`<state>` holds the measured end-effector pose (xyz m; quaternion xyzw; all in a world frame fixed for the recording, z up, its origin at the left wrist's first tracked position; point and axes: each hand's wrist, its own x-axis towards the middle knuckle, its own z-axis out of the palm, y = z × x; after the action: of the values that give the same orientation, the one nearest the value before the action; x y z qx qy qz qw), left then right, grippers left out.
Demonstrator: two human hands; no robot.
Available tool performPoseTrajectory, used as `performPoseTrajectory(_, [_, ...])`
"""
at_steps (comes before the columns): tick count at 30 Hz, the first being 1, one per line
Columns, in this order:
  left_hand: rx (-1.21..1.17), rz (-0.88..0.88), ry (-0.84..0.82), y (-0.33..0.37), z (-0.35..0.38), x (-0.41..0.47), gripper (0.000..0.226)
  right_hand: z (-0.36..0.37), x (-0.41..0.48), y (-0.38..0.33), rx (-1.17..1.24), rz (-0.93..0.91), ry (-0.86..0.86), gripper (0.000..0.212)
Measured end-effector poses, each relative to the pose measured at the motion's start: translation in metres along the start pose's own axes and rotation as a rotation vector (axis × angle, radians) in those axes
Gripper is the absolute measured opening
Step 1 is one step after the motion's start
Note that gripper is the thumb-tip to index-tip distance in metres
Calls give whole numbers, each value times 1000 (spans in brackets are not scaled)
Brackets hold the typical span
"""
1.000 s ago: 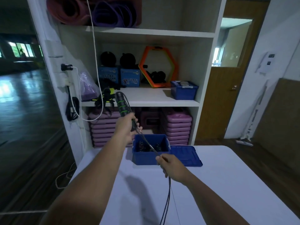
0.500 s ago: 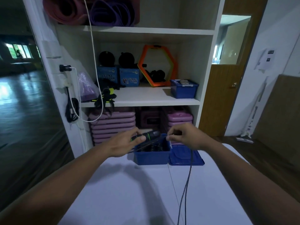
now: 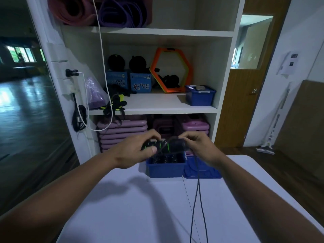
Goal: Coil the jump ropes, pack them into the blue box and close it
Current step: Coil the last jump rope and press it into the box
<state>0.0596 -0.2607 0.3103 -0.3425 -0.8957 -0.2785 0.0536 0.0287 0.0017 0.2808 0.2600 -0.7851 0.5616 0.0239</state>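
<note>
A black jump rope with green-banded handles (image 3: 164, 145) is held just above the open blue box (image 3: 165, 170) at the far end of the white table (image 3: 140, 207). My left hand (image 3: 135, 149) grips the handles, which lie sideways. My right hand (image 3: 198, 146) pinches the rope at the handles' right end. Two strands of rope (image 3: 197, 199) hang from my right hand down across the table toward me. Dark coiled ropes lie inside the box. The box's blue lid (image 3: 201, 170) rests flat on the table, right of the box.
Behind the table stands a white shelf unit (image 3: 166, 106) with purple step boards, an orange hexagon ring, small cartons and another blue box (image 3: 199, 95). A white cable (image 3: 84, 102) hangs at its left side. A wooden door (image 3: 243, 106) is to the right.
My left hand lowered the handles from upright to sideways above the box. My right hand rose from the table, came in to the handles' end and drew the rope along.
</note>
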Motion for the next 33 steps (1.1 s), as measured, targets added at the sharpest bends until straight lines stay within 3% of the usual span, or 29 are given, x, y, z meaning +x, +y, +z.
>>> performPoseTrajectory(4, [-472, -216, 94, 5, 8, 7, 8, 36, -6, 29, 293, 95, 112, 24])
performPoseTrajectory(7, [-689, -398, 313, 6, 10, 19, 15, 56, -14, 43, 190, 166, 87, 25])
performPoseTrajectory(9, [-648, -457, 490, -1, 1, 30, 23, 62, -19, 50, 55, 217, 15, 26])
performPoseTrajectory(11, [-319, -476, 566, -18, -8, 37, 34, 63, -19, 50, -114, 222, -32, 26])
performPoseTrajectory(14, [141, -484, 530, -42, -13, 37, 45, 52, -14, 30, -382, 101, -35, 22])
performPoseTrajectory(21, [459, -229, 316, -45, 1, 30, 54, 17, 3, -37, -824, -234, -53, 22])
performPoseTrajectory(28, [330, 9, -22, -1, 2, 22, 54, -15, 28, -66, -876, -339, -37, 20])
performPoseTrajectory(30, [223, 21, -74, 12, -2, 18, 54, -25, 31, -63, -717, -290, -34, 18])
performPoseTrajectory(33, [-143, -13, -95, 26, -13, 10, 50, -35, 27, -52, -382, -163, 26, 18])
